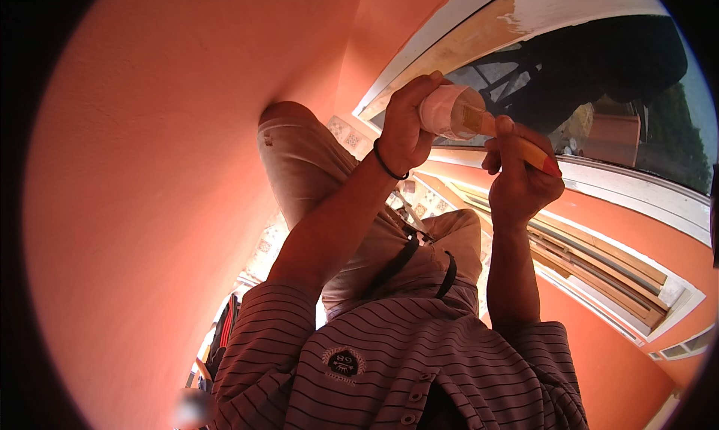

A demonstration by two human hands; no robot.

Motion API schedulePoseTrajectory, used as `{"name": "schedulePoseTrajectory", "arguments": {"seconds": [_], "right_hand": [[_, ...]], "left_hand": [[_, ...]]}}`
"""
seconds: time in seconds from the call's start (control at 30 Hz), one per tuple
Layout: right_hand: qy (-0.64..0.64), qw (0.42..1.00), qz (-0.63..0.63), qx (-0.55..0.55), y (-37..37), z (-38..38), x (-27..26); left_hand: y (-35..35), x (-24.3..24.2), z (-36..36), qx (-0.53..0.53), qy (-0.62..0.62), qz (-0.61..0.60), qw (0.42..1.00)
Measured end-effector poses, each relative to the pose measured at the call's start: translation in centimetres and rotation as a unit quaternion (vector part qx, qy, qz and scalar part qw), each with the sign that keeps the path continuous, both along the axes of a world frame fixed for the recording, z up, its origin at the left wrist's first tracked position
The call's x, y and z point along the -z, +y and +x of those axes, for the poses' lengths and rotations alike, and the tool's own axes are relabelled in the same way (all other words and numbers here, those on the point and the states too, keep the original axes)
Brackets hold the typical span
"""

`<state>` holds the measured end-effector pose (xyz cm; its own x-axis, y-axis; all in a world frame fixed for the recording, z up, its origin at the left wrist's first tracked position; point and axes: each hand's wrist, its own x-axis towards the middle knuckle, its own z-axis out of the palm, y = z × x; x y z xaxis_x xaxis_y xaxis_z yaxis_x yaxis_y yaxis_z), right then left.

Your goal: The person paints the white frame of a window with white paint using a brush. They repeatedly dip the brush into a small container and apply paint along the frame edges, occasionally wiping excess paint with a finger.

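My left hand (410, 124) holds a small white, paint-smeared plastic cup (446, 113), tilted so that its mouth faces my other hand. My right hand (517, 166) grips a paintbrush by its yellow handle (533, 152) with a red end. The brush's head is at the cup's mouth, and its tip is partly hidden there. Both hands are raised in front of a window with dark, reflecting glass (612, 87). A black band circles the wrist of the hand with the cup.
An orange wall (151, 149) rises close on the left. The window's frame (455, 42) has bare wood and white patches. Below right is a wooden louvred shutter (601, 273) in a white surround. Patterned floor tiles (351, 138) show beyond my knee.
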<state>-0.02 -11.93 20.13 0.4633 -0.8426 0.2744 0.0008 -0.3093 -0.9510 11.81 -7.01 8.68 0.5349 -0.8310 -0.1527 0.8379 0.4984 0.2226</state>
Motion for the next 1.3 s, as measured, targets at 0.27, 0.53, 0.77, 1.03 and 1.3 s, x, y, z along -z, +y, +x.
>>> {"name": "schedulePoseTrajectory", "arguments": {"seconds": [0.27, 0.53, 0.77, 1.03, 1.3], "right_hand": [[-0.076, 0.983, 0.158, 0.048, -2.2, -1.4, -1.8], [-0.110, 0.963, 0.247, 0.016, -3.5, -2.1, -1.1], [-0.155, 0.924, 0.349, -0.019, -3.9, -2.1, -0.7], [-0.042, 0.999, 0.017, 0.017, -0.3, -0.8, -0.8], [0.009, 0.995, -0.095, -0.018, 0.9, 0.6, 0.7]], "left_hand": [[0.1, 0.2, 0.3, 0.012, 0.039, -0.003, 0.999], [0.1, 0.3, 0.2, 0.019, 0.034, -0.005, 0.999], [0.3, 0.0, 0.4, 0.019, 0.050, -0.035, 0.998], [0.2, -0.1, 0.3, -0.003, 0.017, -0.001, 1.000], [0.3, 0.4, 0.3, -0.008, -0.003, -0.008, 1.000]]}}
